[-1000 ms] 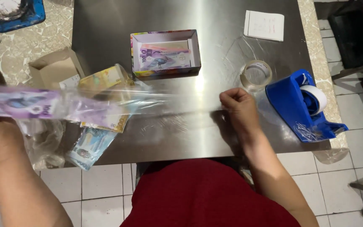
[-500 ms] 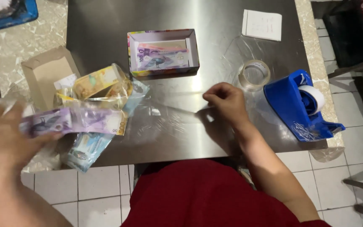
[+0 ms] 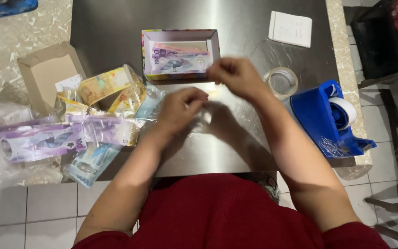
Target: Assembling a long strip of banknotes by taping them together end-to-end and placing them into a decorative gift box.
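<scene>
Left hand and right hand are both pinching a thin clear plastic sleeve above the steel counter, beside wrapped banknotes; risk: the blurred, slippery film is likely slipping or creasing between fingertips

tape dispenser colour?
Blue, holding a white tape roll; the tape dispenser shows clearly in the head view.

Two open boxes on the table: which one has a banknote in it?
The colourful box just beyond the hands; a purple note lies inside. The plain cardboard box at the left holds only a white slip.
</scene>
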